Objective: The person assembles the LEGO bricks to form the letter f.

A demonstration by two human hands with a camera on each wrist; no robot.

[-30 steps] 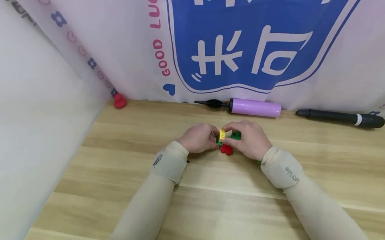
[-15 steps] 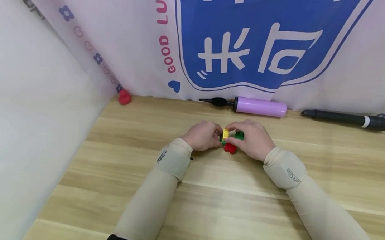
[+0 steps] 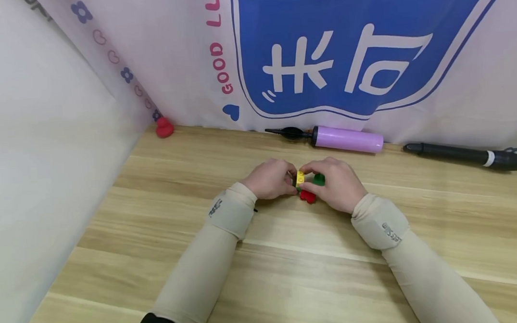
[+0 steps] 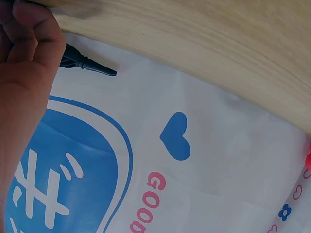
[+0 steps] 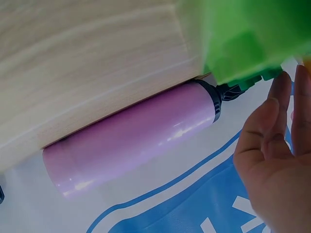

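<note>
Between the two hands in the head view is a small cluster of toy building bricks. My right hand (image 3: 335,184) pinches an upright yellow brick (image 3: 300,178) between thumb and index finger. From the other side my left hand (image 3: 270,179), fingers curled, grips a green brick right beside the yellow one, mostly hidden by the fingertips. A red brick (image 3: 307,197) shows just below, and a dark green brick (image 3: 318,179) lies within the curve of the right hand. Close to the right wrist camera, a large blurred bright green brick (image 5: 257,39) fills the top corner.
A purple hand pump (image 3: 348,139) with a black nozzle lies along the back edge of the wooden table (image 3: 289,276). To its right is a black stick-shaped object (image 3: 462,156). A red rounded toy (image 3: 164,127) sits in the back left corner, before a printed cloth (image 3: 185,63).
The head view has shifted slightly. Both hands stay together at the bricks, with only small finger movements, and the yellow brick remains between the right thumb and index finger.
</note>
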